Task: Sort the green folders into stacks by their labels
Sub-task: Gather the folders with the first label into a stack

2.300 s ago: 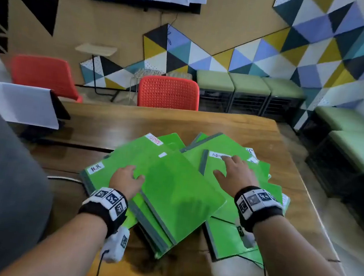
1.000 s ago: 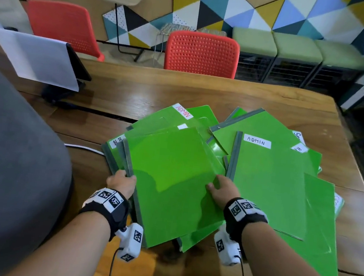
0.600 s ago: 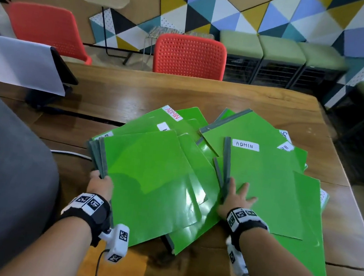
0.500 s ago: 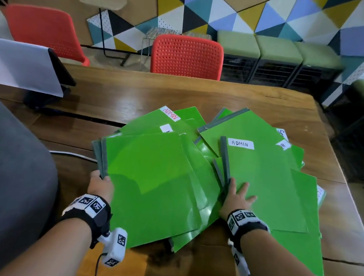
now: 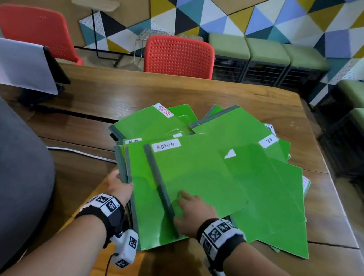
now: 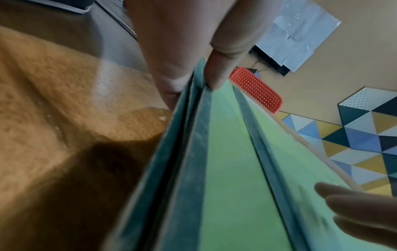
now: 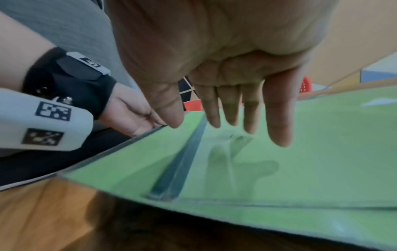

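Right hand (image 5: 192, 215): fingers straight, flat on the ADMIN folder (image 5: 194, 178).
Left hand (image 5: 119, 186): thumb and fingers pinch the grey spines of the left stack (image 5: 127, 170).
ADMIN folder: topmost, near table edge, over the left stack.
Remaining green folders (image 5: 267, 193): fanned overlapping on the wooden table (image 5: 181, 92).
Beyond: red chair (image 5: 179, 57).

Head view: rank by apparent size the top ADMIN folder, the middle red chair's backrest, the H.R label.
1. top ADMIN folder
2. red chair's backrest, which sits farther from the camera, so it looks smaller than it really is
3. H.R label
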